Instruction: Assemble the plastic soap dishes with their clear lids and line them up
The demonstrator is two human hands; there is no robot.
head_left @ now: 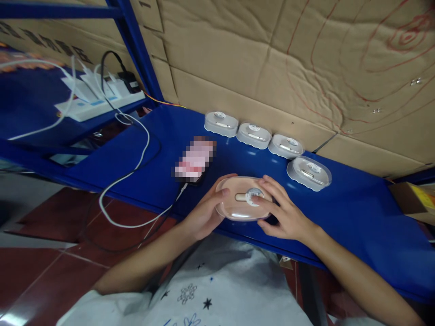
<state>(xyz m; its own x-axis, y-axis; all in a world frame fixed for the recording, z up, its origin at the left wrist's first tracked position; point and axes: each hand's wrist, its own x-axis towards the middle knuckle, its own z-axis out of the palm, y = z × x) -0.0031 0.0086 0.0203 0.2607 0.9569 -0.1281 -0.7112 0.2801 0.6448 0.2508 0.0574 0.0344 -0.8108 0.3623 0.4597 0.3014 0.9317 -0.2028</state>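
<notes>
A pinkish oval case (234, 209) with a clear lid, a round label and a small oblong handle is held between both hands above the blue table. My left hand (207, 210) grips its left end, thumb on the lid. Around the right end is my right hand (287, 217), with a finger on the round label. Several similar whitish cases stand in a row along the cardboard at the back, among them one at the far left (220, 125) and one nearest my right hand (310, 174).
The blue table (353, 213) carries a phone (195, 160) with a white cable, left of the held case. A white power strip (98, 107) with chargers sits on the left shelf. Cardboard (238, 59) rises behind. An open cardboard box (408, 201) is at the right.
</notes>
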